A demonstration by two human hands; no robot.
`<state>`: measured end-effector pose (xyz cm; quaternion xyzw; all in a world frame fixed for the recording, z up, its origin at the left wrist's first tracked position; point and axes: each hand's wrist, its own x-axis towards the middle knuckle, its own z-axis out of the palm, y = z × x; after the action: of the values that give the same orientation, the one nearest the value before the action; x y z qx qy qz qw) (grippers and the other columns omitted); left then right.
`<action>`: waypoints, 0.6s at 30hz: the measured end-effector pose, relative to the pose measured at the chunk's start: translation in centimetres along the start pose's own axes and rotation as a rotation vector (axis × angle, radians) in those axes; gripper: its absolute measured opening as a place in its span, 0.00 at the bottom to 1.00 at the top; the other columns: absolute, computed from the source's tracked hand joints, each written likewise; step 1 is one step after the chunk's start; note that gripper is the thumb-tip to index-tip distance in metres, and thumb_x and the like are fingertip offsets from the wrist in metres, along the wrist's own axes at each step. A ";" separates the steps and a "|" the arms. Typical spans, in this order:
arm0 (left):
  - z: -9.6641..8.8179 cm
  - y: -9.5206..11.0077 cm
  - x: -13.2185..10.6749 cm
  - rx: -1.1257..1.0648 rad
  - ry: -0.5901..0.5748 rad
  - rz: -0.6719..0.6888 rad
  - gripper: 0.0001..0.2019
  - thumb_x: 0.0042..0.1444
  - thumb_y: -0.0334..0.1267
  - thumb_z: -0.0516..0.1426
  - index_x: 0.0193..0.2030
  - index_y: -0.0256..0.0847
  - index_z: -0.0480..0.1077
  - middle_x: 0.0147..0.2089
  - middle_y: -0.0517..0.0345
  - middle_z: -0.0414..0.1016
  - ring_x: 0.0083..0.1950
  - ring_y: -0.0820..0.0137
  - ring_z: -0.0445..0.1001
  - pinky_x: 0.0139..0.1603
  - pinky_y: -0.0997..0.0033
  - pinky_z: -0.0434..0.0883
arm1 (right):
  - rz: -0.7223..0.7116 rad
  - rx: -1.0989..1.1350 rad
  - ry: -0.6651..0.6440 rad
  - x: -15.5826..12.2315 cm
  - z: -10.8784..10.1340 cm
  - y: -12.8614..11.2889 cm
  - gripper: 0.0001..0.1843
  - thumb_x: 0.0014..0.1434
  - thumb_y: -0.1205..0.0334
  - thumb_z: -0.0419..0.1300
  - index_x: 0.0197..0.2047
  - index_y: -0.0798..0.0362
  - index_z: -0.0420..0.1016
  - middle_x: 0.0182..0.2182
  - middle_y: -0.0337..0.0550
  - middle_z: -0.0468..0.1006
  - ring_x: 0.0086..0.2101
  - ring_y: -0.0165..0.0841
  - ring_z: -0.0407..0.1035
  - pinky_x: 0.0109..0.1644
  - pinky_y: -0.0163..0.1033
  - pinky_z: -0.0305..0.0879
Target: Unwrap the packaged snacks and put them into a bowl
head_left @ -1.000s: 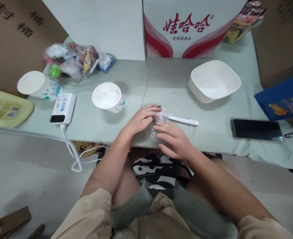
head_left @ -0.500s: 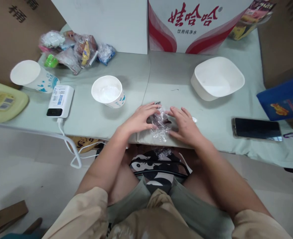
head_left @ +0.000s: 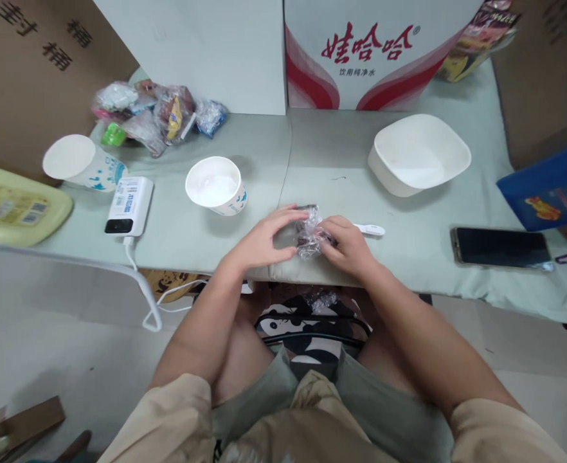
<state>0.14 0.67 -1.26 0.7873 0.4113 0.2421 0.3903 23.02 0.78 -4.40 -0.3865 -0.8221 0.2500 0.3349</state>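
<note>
A small dark item in crinkled clear plastic wrap (head_left: 307, 247) lies on the cloth near the table's front edge, between both hands. My left hand (head_left: 267, 241) curves round its left side, fingertips at the far edge and thumb at the near corner. With fingers bent together, my right hand (head_left: 346, 244) pinches the wrap from the right. What exactly is inside the wrap cannot be made out. Just beyond my right hand lies a thin white plastic utensil (head_left: 373, 229), its left end hidden by that hand.
A paper cup (head_left: 233, 204) stands left of my hands, a white bowl (head_left: 394, 173) to the far right. Further left are a power bank (head_left: 136, 199), another cup (head_left: 105, 173) and wrapped snacks (head_left: 143, 128). A phone (head_left: 500, 247) lies right; a white carton (head_left: 360, 83) stands behind.
My right hand has moved in left and closed its fingers on the wrap, which is bunched more tightly. More of the white utensil shows. The view has shifted slightly.
</note>
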 end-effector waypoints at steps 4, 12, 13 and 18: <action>1.0 0.0 0.1 0.045 0.020 -0.010 0.26 0.50 0.41 0.68 0.57 0.44 0.73 0.64 0.47 0.73 0.74 0.51 0.59 0.73 0.44 0.59 | 0.161 0.092 0.063 0.4 0.5 -0.1 0.12 0.57 0.64 0.59 0.46 0.50 0.74 0.33 0.41 0.79 0.29 0.34 0.69 0.36 0.40 0.67; 2.7 -0.8 1.9 0.028 0.346 -0.154 0.06 0.59 0.34 0.58 0.43 0.41 0.73 0.44 0.54 0.78 0.49 0.65 0.75 0.53 0.60 0.73 | 0.206 0.230 0.033 -0.1 0.0 -0.9 0.16 0.59 0.60 0.63 0.50 0.49 0.75 0.43 0.46 0.81 0.40 0.38 0.75 0.40 0.42 0.73; 2.8 -0.9 2.1 0.017 0.382 -0.172 0.10 0.57 0.32 0.58 0.46 0.41 0.72 0.45 0.54 0.76 0.48 0.65 0.75 0.51 0.63 0.73 | 0.202 0.219 0.068 -0.2 0.0 -0.8 0.16 0.59 0.60 0.62 0.51 0.49 0.75 0.45 0.47 0.80 0.42 0.39 0.75 0.40 0.43 0.74; 3.3 -1.4 2.7 -0.043 0.493 -0.260 0.20 0.51 0.30 0.61 0.53 0.42 0.71 0.59 0.48 0.67 0.56 0.65 0.72 0.50 0.66 0.74 | 0.169 0.069 0.145 0.1 0.4 0.3 0.08 0.62 0.63 0.59 0.43 0.48 0.78 0.45 0.48 0.79 0.38 0.38 0.74 0.39 0.43 0.74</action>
<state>3.28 2.02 -4.18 0.6369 0.5863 0.3826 0.3229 22.82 1.00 -4.84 -0.4599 -0.7511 0.2770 0.3842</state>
